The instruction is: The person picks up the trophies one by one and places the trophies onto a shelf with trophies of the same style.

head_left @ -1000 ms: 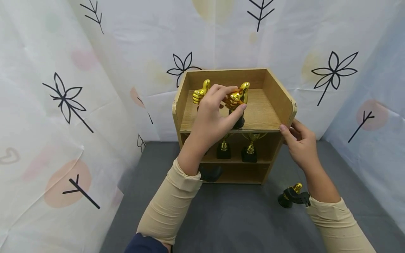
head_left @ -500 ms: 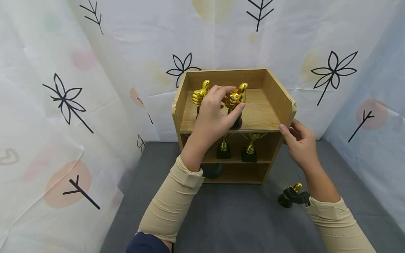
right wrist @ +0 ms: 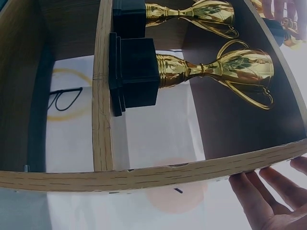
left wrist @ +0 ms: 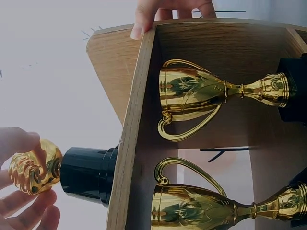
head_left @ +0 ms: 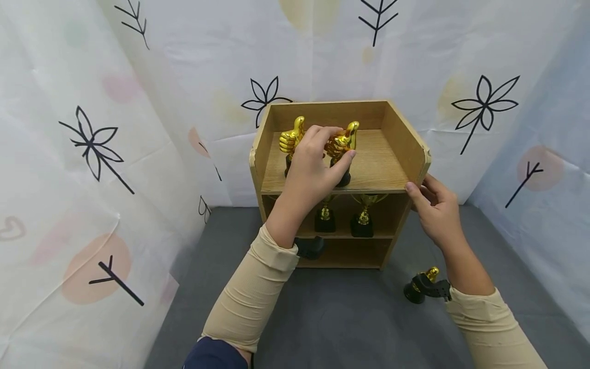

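On the top board of the wooden shelf [head_left: 369, 159], my left hand [head_left: 311, 169] grips a gold thumbs-up trophy [head_left: 341, 143] by its golden fist. Its black base [left wrist: 88, 172] meets the board's front edge in the left wrist view. Just left of that hand stands a second thumbs-up trophy [head_left: 289, 141], partly covered by the hand. My right hand [head_left: 438, 210] holds the shelf's right side near the top board, thumb on the front edge. Below, on the middle board, are gold two-handled trophy cups [head_left: 364, 215] with black bases.
A small gold-topped trophy [head_left: 417, 289] with a black base is on the grey tabletop [head_left: 350, 318] by my right wrist, partly behind the wrist strap. Patterned white cloth [head_left: 184, 77] surrounds the back and sides. The shelf's lowest compartment [head_left: 352, 252] shows below the cups.
My left hand and the gripped trophy have shifted slightly left, toward the other thumbs-up trophy. The right hand keeps its hold on the shelf's side.
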The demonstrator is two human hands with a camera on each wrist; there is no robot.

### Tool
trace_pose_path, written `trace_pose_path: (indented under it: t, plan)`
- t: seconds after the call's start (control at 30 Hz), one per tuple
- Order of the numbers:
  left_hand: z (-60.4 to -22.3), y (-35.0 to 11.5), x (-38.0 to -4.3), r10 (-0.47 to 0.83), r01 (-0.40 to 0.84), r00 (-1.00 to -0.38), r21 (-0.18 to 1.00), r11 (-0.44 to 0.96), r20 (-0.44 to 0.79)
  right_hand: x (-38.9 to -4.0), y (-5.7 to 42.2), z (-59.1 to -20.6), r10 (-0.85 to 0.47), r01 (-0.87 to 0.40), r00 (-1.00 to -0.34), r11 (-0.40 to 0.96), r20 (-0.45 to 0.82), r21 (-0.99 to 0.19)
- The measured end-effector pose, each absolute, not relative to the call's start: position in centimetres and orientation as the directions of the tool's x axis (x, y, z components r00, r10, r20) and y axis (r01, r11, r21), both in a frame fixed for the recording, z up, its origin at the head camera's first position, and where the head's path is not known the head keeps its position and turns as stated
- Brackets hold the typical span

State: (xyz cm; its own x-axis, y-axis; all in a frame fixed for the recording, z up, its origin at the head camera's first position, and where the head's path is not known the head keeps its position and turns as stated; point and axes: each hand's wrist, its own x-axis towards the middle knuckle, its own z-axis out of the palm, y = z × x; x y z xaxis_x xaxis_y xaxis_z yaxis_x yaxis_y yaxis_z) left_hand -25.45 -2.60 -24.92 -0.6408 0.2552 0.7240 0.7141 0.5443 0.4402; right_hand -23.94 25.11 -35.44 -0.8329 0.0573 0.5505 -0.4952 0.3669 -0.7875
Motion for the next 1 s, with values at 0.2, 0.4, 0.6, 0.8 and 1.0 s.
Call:
trace_pose_path:
  t: [0.2,0.4,0.6,0.8,1.0]
  plan:
    - [-25.2,-2.4,-25.6,0.248,0.701,-0.654,0.449,0.554,0.715,-23.9,25.1,-35.4,0.055,-0.486,-0.84,0.366,0.539,-0.794]
    - [-25.3,-2.3,-25.8,0.242,0.695,-0.65,0.434,0.574,0.721,-24.0,25.1,-35.3,0.054,-0.467,-0.852,0.372,0.521,-0.802]
    - [-25.5,-2.4,-25.8,0.236,0.702,-0.614,0.385,0.599,0.753,-24.0,25.1,-35.3,0.049,-0.464,-0.855,0.373,0.516,-0.804]
    - [-25.5,-2.7,-25.1,0.237,0.705,-0.567,0.316,0.635,0.789,-24.0,25.2,-35.4,0.05,-0.472,-0.849,0.376,0.526,-0.797]
    - [-25.0,-3.4,-24.0,0.235,0.735,-0.49,0.253,0.629,0.84,-23.9,25.2,-35.5,0.062,-0.462,-0.85,0.386,0.522,-0.798]
